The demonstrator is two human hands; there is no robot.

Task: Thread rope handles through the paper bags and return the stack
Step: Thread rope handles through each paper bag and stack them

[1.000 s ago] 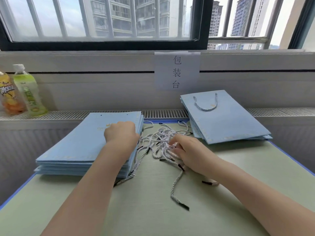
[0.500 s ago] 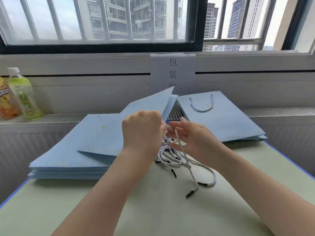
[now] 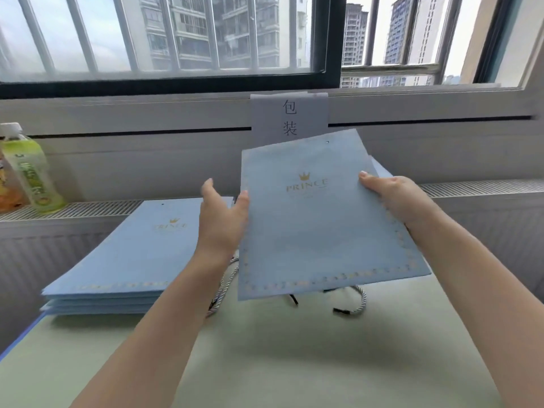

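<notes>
Bottles stood at the far left on the radiator ledge (image 3: 88,209): a green drink bottle (image 3: 28,169) in full view apart from its base edge, and beside it an orange packet or bottle (image 3: 7,189) cut off by the frame, its label unreadable. Next came the stack of flat blue paper bags (image 3: 126,254) lying on the pale green worktop (image 3: 265,348), the top one showing a gold crown and "PRINCE" print, the lower ones visible only as edges. The left hand (image 3: 222,222) was raised beside the lifted bag, fingers relaxed and spread, its thumb at the bag's left edge; its grip was loose and open, and whether the thumb actually touched the paper could not be told. The lifted bag (image 3: 321,222) was held above the worktop, tilted, with one punched hole visible near its top right corner; it covered the lower part of the paper sign (image 3: 290,113) on the wall. Below it, the rope handles (image 3: 353,301) on the worktop showed only as a few loops and black tips, the rest hidden. The right hand (image 3: 391,195) pinched the bag's right edge, thumb on the front, fingers hidden behind.
</notes>
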